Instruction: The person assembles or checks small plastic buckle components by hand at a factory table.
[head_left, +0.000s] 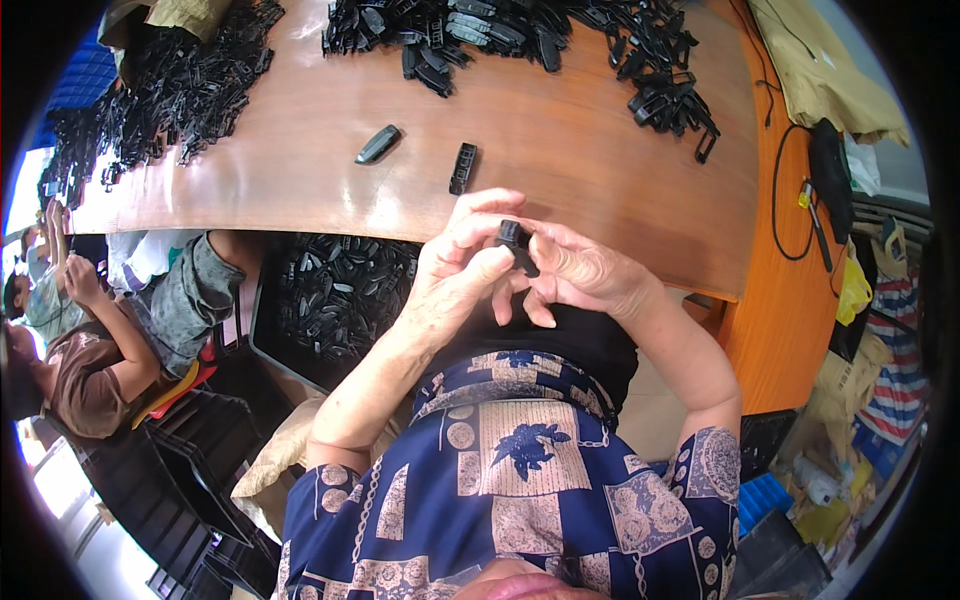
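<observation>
Just over the near edge of the wooden table [590, 215], both my hands meet on a small black plastic part [514, 236]. My left hand [460, 260] pinches it between thumb and fingers from one side. From the other side the fingers of my right hand [575, 265] close on the same part; their tips partly cover it, so its full shape is hidden. Beyond my hands lie two loose pieces: an open black plastic frame [463, 168] and, to its left, a smooth dark oval shell [378, 144].
Heaps of black plastic parts [190, 90] cover the far left, with more shells [480, 25] and frames [670, 100] at the back. A black bin [340, 290] of parts stands below the table's edge. Another person [110, 360] sits at left. Cables [785, 200] hang at right.
</observation>
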